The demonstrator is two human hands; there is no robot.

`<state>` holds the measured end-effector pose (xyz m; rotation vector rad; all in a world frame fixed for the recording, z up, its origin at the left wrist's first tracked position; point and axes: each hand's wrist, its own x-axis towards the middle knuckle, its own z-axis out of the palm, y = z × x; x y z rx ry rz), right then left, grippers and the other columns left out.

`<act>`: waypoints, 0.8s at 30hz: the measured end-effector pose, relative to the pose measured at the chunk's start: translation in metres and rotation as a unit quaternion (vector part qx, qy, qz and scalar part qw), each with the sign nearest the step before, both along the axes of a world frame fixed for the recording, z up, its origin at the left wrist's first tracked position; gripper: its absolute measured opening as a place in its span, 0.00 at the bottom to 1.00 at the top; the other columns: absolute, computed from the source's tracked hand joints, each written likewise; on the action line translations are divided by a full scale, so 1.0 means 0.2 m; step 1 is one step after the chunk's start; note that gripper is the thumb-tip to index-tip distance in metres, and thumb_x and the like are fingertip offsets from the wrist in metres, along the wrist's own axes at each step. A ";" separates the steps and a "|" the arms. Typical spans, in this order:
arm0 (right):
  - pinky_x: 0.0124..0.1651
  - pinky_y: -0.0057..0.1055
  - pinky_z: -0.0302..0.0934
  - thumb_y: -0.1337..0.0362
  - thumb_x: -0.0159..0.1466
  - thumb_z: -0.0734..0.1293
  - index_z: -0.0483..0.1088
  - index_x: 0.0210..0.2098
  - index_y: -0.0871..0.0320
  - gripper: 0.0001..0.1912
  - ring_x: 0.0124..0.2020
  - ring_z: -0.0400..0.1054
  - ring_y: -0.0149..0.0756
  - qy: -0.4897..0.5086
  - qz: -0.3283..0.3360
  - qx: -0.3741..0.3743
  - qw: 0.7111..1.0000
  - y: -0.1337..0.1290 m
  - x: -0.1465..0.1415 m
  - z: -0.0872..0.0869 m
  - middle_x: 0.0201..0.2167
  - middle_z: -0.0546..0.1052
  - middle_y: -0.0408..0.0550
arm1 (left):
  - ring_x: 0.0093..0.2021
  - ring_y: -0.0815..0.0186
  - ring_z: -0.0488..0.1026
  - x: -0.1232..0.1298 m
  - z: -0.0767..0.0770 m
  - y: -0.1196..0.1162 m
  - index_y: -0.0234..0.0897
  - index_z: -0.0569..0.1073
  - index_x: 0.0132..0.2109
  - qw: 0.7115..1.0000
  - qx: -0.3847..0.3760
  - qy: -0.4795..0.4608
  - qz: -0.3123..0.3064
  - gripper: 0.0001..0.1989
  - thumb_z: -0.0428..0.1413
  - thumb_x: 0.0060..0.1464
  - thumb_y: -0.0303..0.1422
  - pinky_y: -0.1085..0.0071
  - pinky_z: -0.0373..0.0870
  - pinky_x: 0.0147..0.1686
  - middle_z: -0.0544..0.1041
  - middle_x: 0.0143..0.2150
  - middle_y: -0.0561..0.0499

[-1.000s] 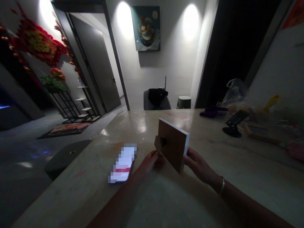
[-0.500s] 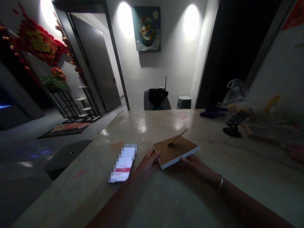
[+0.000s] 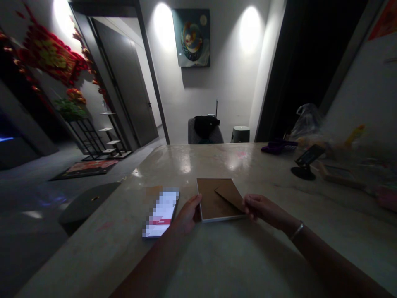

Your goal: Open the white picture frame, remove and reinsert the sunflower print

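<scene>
A picture frame [image 3: 207, 207] with a brown backing board and thin white edges lies back side up in front of me. On its back is a brown easel stand [image 3: 228, 198], slanting from the middle of the board toward the lower right corner. My left hand [image 3: 190, 212] grips the frame's left edge, thumb on top and fingers partly hidden beneath. At the lower right corner, my right hand [image 3: 254, 206] is closed in a pinch around the outer end of the stand. The front of the frame is out of sight.
Left of the frame lies a phone [image 3: 161, 215] with a lit, blurred-out screen. A phone stand [image 3: 305, 165], a purple item [image 3: 277, 147] and a clear plastic bag [image 3: 307, 120] are on the right of the stone-topped table [image 3: 214, 260]. Beyond the far edge stands a chair [image 3: 192, 130].
The frame has turned and come down flatter. Its stand, raised before, now lies lower toward the right corner. My right hand has moved from the near edge to the stand's end.
</scene>
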<state>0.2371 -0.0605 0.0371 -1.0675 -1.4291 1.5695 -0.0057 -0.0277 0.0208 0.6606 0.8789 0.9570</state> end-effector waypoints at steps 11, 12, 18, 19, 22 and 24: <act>0.55 0.43 0.50 0.58 0.56 0.62 0.62 0.49 0.55 0.21 0.54 0.55 0.41 -0.266 -0.090 0.286 0.916 0.03 -0.07 -0.13 0.53 0.62 0.52 | 0.41 0.56 0.73 0.06 0.03 0.00 0.34 0.69 0.45 0.997 0.044 0.009 -0.069 0.20 0.53 0.48 0.42 0.61 0.68 0.38 0.76 0.38 0.43; 0.56 0.44 0.49 0.59 0.56 0.62 0.62 0.49 0.55 0.21 0.55 0.54 0.41 -0.281 -0.093 0.301 0.907 0.03 -0.08 -0.14 0.54 0.61 0.52 | 0.41 0.56 0.72 0.06 0.03 0.00 0.34 0.69 0.45 0.996 0.053 0.006 -0.076 0.20 0.53 0.47 0.42 0.61 0.67 0.39 0.76 0.39 0.43; 0.54 0.45 0.53 0.64 0.58 0.59 0.66 0.46 0.57 0.16 0.51 0.59 0.42 -0.330 -0.180 0.340 0.862 0.05 -0.07 -0.16 0.49 0.66 0.54 | 0.45 0.58 0.70 0.08 0.06 -0.04 0.36 0.68 0.46 0.988 0.104 -0.004 -0.117 0.21 0.58 0.44 0.37 0.65 0.66 0.42 0.73 0.44 0.43; 0.53 0.45 0.54 0.65 0.58 0.60 0.66 0.45 0.57 0.16 0.50 0.60 0.42 -0.338 -0.188 0.345 0.855 0.06 -0.06 -0.17 0.48 0.67 0.54 | 0.45 0.59 0.69 0.08 0.06 -0.04 0.36 0.67 0.46 0.986 0.109 -0.002 -0.126 0.21 0.59 0.43 0.35 0.66 0.65 0.42 0.72 0.45 0.44; 0.52 0.44 0.55 0.65 0.58 0.60 0.67 0.45 0.58 0.16 0.49 0.61 0.42 -0.356 -0.193 0.350 0.845 0.07 -0.04 -0.18 0.47 0.68 0.54 | 0.46 0.59 0.68 0.08 0.03 -0.04 0.36 0.67 0.47 0.983 0.113 -0.001 -0.144 0.22 0.60 0.41 0.31 0.66 0.65 0.43 0.70 0.47 0.44; 0.52 0.43 0.55 0.66 0.58 0.59 0.66 0.45 0.59 0.16 0.50 0.61 0.42 -0.363 -0.189 0.350 0.843 0.07 -0.04 -0.19 0.47 0.68 0.55 | 0.47 0.59 0.68 0.08 0.01 -0.03 0.35 0.66 0.47 0.983 0.110 -0.001 -0.144 0.23 0.60 0.41 0.29 0.67 0.64 0.43 0.70 0.48 0.43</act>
